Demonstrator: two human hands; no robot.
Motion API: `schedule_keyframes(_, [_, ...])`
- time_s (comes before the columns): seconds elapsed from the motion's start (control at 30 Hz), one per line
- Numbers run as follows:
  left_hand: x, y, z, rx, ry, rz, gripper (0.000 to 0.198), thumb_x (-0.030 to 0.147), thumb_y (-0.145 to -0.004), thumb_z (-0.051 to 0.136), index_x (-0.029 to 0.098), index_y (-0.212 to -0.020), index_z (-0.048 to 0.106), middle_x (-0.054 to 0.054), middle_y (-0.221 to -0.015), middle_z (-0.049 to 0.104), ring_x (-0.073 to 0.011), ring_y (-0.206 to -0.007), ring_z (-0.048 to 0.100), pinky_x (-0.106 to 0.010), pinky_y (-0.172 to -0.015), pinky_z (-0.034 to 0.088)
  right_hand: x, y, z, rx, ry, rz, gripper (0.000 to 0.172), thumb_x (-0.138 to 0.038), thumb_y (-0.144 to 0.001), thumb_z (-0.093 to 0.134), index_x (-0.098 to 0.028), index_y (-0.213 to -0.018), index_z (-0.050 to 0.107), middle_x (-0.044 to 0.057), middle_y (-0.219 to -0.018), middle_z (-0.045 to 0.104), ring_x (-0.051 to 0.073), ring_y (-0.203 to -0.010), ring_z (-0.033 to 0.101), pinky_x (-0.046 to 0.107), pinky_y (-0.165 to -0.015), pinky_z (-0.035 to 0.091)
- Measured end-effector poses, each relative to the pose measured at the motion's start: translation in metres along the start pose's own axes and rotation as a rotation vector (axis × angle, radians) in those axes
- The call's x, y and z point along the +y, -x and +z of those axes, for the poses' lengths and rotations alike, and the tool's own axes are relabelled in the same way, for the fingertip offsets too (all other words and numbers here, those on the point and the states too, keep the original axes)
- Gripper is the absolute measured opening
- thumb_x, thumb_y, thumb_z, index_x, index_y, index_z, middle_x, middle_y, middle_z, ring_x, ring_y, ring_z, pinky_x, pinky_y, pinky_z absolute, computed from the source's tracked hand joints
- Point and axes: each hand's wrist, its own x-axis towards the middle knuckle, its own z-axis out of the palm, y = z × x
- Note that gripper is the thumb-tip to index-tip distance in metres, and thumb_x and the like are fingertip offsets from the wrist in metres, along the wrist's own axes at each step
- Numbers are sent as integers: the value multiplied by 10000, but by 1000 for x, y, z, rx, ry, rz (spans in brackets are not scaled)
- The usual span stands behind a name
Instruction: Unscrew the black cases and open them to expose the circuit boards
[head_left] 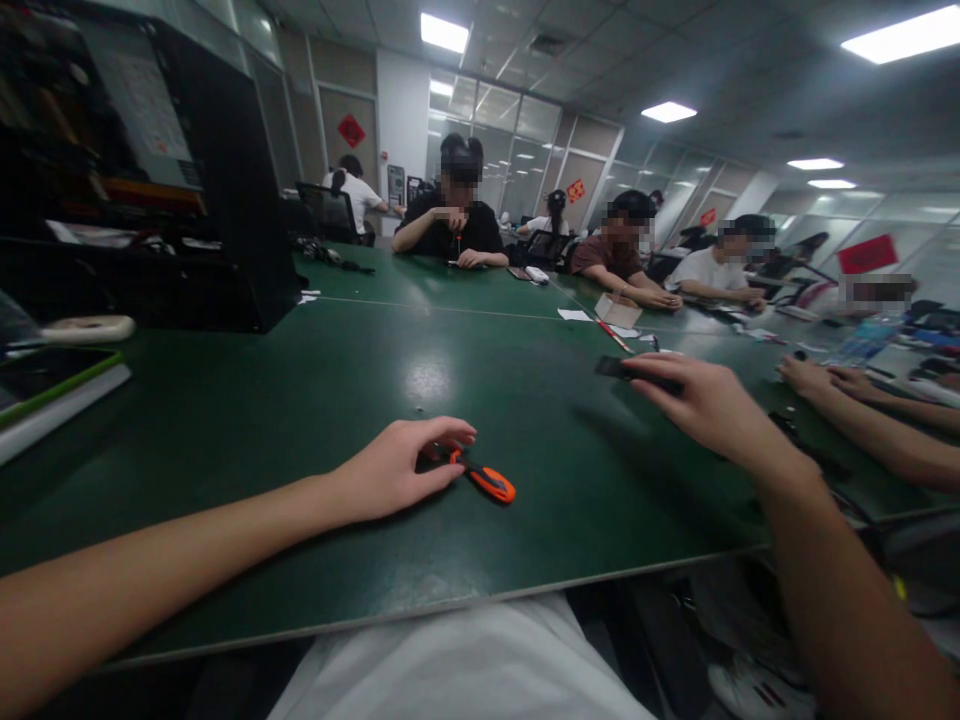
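An orange and black handle (491, 483), which looks like a screwdriver's, lies on the green table (300, 390). Beside it, my left hand (397, 465) rests on the tabletop, fingers curved and thumb apart from them. The thumb tip is at the neck of the handle, and the tool's far end is hidden by the hand. My right hand (705, 405) is raised above the table on the right, pinching a small flat black object (616, 367) between thumb and fingers. That object is blurred, so its kind does not show.
A black shelf unit (217, 170) stands at left, near a green-edged device (60, 385). Beyond my right hand are a small cardboard box (617, 309), a red pencil-like stick (613, 335) and papers. Another person's arms (862, 420) rest at right. Several people sit around the table.
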Motion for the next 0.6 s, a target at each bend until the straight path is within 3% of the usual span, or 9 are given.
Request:
schedule_keyframes(0.03, [1,0,-1,-4,-25,2,369,263,-902,638,192,-1264,629,-77,-1237,714,-214,-1060,692,-335,-939,548,22,8,-6,64,114,169,452,-429,-910,536,-224,-1287,679,56,-1346,629,232,-1209,599,329,-1069,435])
schedule_keyframes(0.1, [2,0,-1,-7,-67,5,344,268,-908,631,185,-1242,651,-74,-1213,723,-212,-1028,695,-324,-923,544,59,23,-13,126,192,365,476,-374,-889,543,-136,-1276,684,130,-1267,667,284,-1190,607,365,-1040,441])
schedule_keyframes(0.23, [1,0,-3,-8,-113,30,300,262,-915,623,185,-1198,684,-63,-1170,737,-209,-1015,691,-305,-900,534,104,45,-11,80,235,580,498,-397,-868,544,-122,-1252,703,158,-1088,726,315,-969,672,380,-844,490])
schedule_keyframes(0.33, [1,1,-3,-11,-110,35,281,228,-914,612,178,-1177,695,-58,-1157,742,-196,-1012,692,-287,-902,527,119,50,-2,-1,225,620,524,-452,-866,545,-151,-1266,701,135,-1030,738,299,-891,680,359,-789,479])
schedule_keyframes(0.6, [-1,0,-2,-12,-107,41,268,214,-911,611,176,-1159,704,-53,-1131,748,-189,-982,692,-281,-882,520,133,48,13,-97,247,560,519,-490,-873,520,-182,-1244,715,119,-1156,716,297,-1033,668,337,-858,478])
